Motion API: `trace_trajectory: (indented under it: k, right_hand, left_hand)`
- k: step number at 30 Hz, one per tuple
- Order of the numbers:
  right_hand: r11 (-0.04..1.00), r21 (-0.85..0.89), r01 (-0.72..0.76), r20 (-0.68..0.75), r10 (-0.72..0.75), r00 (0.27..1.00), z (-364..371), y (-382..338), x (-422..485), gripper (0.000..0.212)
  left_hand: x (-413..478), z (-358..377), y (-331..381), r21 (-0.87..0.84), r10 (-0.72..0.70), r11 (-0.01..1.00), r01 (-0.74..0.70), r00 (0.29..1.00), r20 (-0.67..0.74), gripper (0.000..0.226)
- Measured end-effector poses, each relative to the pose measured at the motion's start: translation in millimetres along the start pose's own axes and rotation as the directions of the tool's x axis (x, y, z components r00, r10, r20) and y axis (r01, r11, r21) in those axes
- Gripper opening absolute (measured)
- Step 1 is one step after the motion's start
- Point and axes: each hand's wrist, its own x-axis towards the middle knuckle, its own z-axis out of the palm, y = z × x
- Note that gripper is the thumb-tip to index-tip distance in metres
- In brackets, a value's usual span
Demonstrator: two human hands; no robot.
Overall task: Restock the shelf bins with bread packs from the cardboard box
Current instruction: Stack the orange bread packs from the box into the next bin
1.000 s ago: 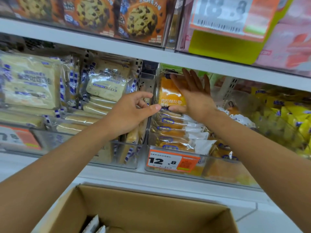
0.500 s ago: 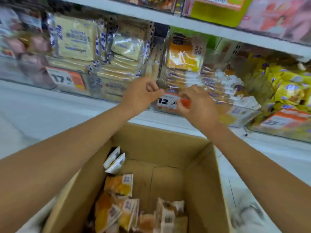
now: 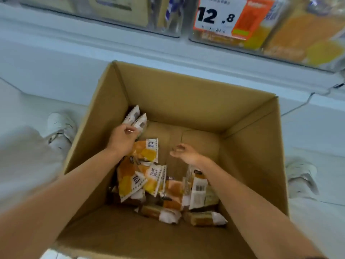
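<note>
Glossy, crinkled bread packs (image 3: pixel 147 176) lie heaped in the stiff brown cardboard box (image 3: pixel 186 101), crowding its left and near sides. The left hand (image 3: pixel 121 140) curls against two white packs (image 3: pixel 137 118) by the left wall, and I cannot tell whether it grips them. The right hand (image 3: pixel 183 153) hangs loosely curled and empty over bare cardboard floor.

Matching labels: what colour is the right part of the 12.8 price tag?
Orange, on the price tag; head view.

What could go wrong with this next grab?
Left hand is at two white packs leaning on the cardboard box wall; pulling one may topple the other. The heap mixes orange packs with others, so the wrong kind might reach the 12.8 bin.
</note>
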Motion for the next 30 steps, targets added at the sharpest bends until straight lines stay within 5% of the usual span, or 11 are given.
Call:
trace_trajectory:
  k: [4, 7, 13, 16, 18, 20, 23, 27, 30]
  right_hand:
    - [0.992, 0.12, -0.044, -0.025, 0.047, 0.999, 52.7, -10.6, 49.0, 0.066]
    - [0.993, 0.115, -0.037, -0.027, 0.041, 0.999, 79.0, -16.4, 72.4, 0.042]
    - [0.973, 0.161, 0.166, -0.102, -0.151, 0.983, 54.7, -26.1, 51.7, 0.022]
    - [0.95, 0.214, 0.226, -0.172, -0.191, 0.966, 17.0, -20.2, 16.0, 0.021]
    - [0.889, 0.394, 0.231, -0.164, -0.18, 0.97, -3.7, -15.2, -8.7, 0.03]
    - [0.811, 0.556, 0.182, -0.059, -0.18, 0.982, -15.1, -10.8, -27.1, 0.033]
    - [0.78, 0.621, 0.076, 0.095, -0.171, 0.981, -17.3, 3.4, -38.0, 0.034]
    - [0.983, 0.182, -0.016, 0.124, -0.007, 0.992, 10.2, 34.0, -21.6, 0.047]
    - [0.995, 0.032, -0.09, 0.146, 0.084, 0.986, 47.2, 45.0, 0.4, 0.062]
  left_hand:
    - [6.9, 6.9, -17.5, -0.007, -0.064, 0.998, 0.064, 0.998, -0.008, 0.015]
    - [11.2, 8.4, -24.9, -0.05, -0.132, 0.99, 0.132, 0.991, 0.002, 0.012]
    - [11.5, 10.1, -28.2, -0.036, -0.183, 0.982, 0.184, 0.983, 0.029, 0.003]
    - [2.7, 9.5, -18.6, 0.042, -0.323, 0.946, 0.321, 0.923, 0.208, 0.058]
    - [-6.2, 12.0, -13.1, -0.05, -0.397, 0.886, 0.461, 0.809, 0.433, 0.103]
    - [-16.2, 15.9, -9.6, -0.212, -0.356, 0.798, 0.564, 0.726, 0.588, 0.087]
    - [-20.6, 20.6, -10.8, -0.435, -0.267, 0.736, 0.519, 0.813, 0.518, 0.032]
    - [-10.5, 11.3, -20.6, -0.46, -0.217, 0.824, 0.331, 0.934, 0.284, 0.021]
    - [-6.3, 7.7, -26.4, -0.437, -0.209, 0.85, 0.295, 0.95, 0.233, 0.021]
